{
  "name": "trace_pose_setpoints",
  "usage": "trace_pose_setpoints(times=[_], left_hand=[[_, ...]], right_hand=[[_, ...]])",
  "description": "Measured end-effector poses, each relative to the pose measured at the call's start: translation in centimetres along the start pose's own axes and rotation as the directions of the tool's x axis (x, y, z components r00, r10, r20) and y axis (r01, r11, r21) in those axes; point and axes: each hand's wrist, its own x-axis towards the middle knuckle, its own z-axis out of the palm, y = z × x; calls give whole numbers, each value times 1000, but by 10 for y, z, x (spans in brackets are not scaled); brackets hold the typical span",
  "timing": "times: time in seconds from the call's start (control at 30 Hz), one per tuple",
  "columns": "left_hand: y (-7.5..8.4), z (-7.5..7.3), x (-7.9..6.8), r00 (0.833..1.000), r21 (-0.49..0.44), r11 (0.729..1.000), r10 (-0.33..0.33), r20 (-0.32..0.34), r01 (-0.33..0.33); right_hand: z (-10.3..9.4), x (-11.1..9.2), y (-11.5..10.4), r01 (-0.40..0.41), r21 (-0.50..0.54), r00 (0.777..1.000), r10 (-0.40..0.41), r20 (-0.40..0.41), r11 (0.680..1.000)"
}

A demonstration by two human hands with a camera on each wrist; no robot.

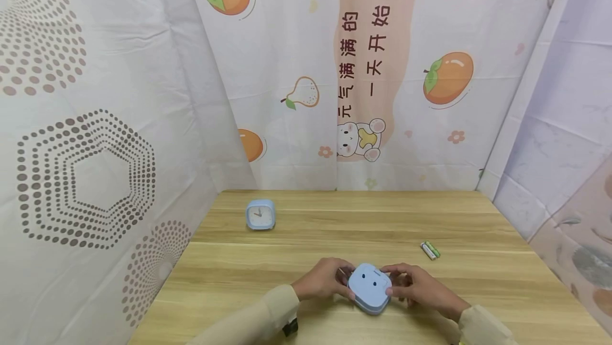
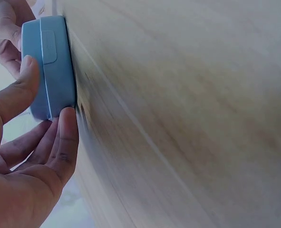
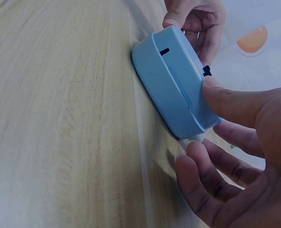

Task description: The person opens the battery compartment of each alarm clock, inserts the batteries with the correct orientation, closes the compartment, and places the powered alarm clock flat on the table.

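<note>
A light blue alarm clock [image 1: 370,286] lies on the table with its back up, two small dark knobs on that side. My left hand [image 1: 325,279] holds it at its left edge, thumb on the rim and fingertips at the side [image 2: 59,71]. From the right, my right hand [image 1: 421,286] grips the opposite edge. In the right wrist view its thumb presses near the back edge of the clock [image 3: 171,85], with the other fingers bent below. The clock's face is hidden underneath.
On the wooden table [image 1: 334,217], another light blue clock [image 1: 260,215] stands upright at the back left. A pair of batteries [image 1: 430,250] lies side by side to the right, beyond my right hand. Printed curtains [image 1: 296,42] hang behind and at both sides.
</note>
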Motion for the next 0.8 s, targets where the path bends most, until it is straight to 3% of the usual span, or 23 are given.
trace_pose_setpoints(times=[0.13, 0.37, 0.53, 0.63, 0.8], left_hand=[[-2, -2, 0, 1000, 7, 1000, -7, -26, 8], [-2, -2, 0, 997, -58, 997, -59, -52, 56], [-1, 2, -2, 999, -60, 998, -26, -47, 23], [1, 5, -2, 999, -23, 1000, 6, -37, -7], [8, 11, -6, 999, 164, 986, 30, -15, -28]], right_hand=[[1, 2, -1, 17, -29, 1000, -17, 3, 999], [2, 4, -2, 23, -58, 1000, -23, 14, 998], [3, 5, 0, 43, -82, 999, -41, 29, 996], [4, 5, 2, 58, -73, 998, -55, 41, 996], [5, 4, 2, 74, -55, 996, -71, 53, 996]])
